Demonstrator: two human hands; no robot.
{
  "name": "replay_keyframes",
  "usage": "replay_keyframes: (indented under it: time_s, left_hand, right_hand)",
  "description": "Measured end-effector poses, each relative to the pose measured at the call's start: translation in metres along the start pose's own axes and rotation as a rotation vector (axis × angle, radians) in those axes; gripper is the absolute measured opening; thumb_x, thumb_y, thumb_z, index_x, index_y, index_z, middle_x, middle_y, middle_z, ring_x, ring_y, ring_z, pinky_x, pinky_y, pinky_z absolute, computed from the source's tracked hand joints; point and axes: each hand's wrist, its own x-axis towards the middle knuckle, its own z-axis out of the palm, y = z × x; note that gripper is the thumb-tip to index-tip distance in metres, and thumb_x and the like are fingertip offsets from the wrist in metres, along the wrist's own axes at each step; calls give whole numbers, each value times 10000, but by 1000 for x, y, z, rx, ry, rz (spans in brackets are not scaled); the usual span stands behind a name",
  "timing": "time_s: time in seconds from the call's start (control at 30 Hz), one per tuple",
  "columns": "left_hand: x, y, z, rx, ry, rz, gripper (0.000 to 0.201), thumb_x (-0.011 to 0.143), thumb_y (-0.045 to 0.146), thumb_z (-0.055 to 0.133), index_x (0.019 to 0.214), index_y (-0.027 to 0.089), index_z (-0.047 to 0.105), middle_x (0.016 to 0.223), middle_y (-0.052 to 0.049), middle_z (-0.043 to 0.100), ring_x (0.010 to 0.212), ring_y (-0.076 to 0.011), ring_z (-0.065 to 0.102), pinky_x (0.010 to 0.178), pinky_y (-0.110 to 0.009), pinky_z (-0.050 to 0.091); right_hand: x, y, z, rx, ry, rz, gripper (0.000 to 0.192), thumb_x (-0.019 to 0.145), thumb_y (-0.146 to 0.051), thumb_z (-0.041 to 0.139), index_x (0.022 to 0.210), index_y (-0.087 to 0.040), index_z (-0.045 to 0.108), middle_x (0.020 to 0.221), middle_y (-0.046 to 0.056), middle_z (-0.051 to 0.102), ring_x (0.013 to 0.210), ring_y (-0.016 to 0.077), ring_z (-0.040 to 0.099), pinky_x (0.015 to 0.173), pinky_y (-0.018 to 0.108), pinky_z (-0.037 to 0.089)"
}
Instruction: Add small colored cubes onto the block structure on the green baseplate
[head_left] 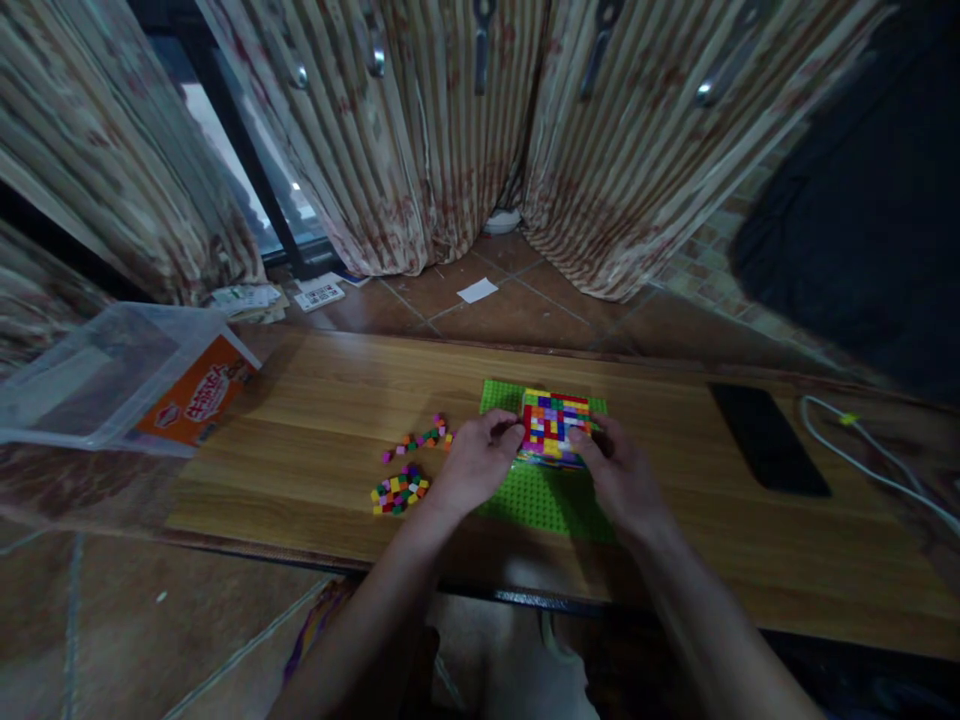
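A block built of many small multicoloured toy bricks (555, 415) lies on the far half of a green studded baseplate (536, 500). My left hand (480, 460) is closed at the block's left edge, thumb and fingertips pressed against it. On the opposite side my right hand (621, 470) grips the right edge, its thumb resting on the top near the corner. The fingers under and behind the block are partly hidden. Left of my left hand sit a heap of loose bricks (399, 491) and a scattered line of loose bricks (427, 437).
The wooden table (300, 430) carries a clear plastic bin (112, 370) with an orange label at its left end. To the right lie a black phone-like slab (769, 440) and a white cable (877, 455). Striped curtains (420, 130) hang beyond the table.
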Motion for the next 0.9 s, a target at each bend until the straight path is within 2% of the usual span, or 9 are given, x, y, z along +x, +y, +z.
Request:
replay_keyframes:
  time_s: [0.17,0.23,0.3,0.4,0.5,0.6,0.67,0.77,0.9]
  left_hand:
    - [1,-1,0,-5,4,-4,227,870,314,533,920,160,692,743,-14,650,645,-137,575,600,-238,451]
    - [1,-2,-1,-18,-2,0,218,865,317,541,907,165,691,742,-14,648,646,-137,577,601,-237,454]
    - [1,-3,-2,-33,-6,0,212,858,319,549,904,167,690,727,-11,643,638,-139,579,591,-237,452]
    - [2,-2,-5,-64,15,-5,216,849,325,565,921,163,689,704,-5,635,620,-134,583,579,-233,450]
    - [4,2,-12,-141,86,-21,209,829,314,591,924,154,687,701,3,632,601,-120,588,583,-226,458]
    - [5,7,-23,-245,186,-22,191,802,310,621,886,151,686,680,11,624,594,-109,581,581,-215,465]
    - [6,9,-33,-296,267,-25,197,795,332,632,865,155,687,665,14,622,578,-102,565,552,-205,450]
    - [7,11,-51,-344,414,-19,202,776,348,654,809,152,685,646,15,614,553,-89,538,526,-193,425]
    - [6,10,-74,-454,573,11,224,725,360,701,794,148,680,642,17,605,551,-78,528,544,-190,423]
  right_hand:
    - [0,1,1,49,-4,18,648,739,-603,681,1213,-167,608,1040,98,746,916,255,695,868,439,520]
    - [0,-1,-1,84,0,47,627,719,-613,696,1162,-173,637,994,86,752,891,252,696,841,421,523]
    - [1,-2,-4,130,64,89,586,702,-635,695,1073,-181,675,921,67,753,834,239,693,765,380,527]
    - [6,-3,-11,206,226,115,518,719,-638,669,954,-178,695,870,55,733,771,198,664,645,298,488]
    - [7,-8,-14,245,355,0,450,770,-579,657,965,-176,689,855,41,712,750,163,639,644,273,467]
    - [-2,-20,-11,194,441,-219,391,837,-510,630,1037,-178,687,845,32,706,756,157,642,693,294,484]
    - [-14,-29,-6,128,454,-369,328,876,-446,615,1054,-181,691,851,31,708,767,159,650,720,306,491]
    - [-35,-38,7,40,327,-521,198,894,-334,628,1028,-211,705,897,26,720,793,161,666,743,305,505]
    - [-58,-38,32,-156,-148,-708,143,910,-212,596,1003,-241,699,911,14,716,833,157,670,756,285,516]
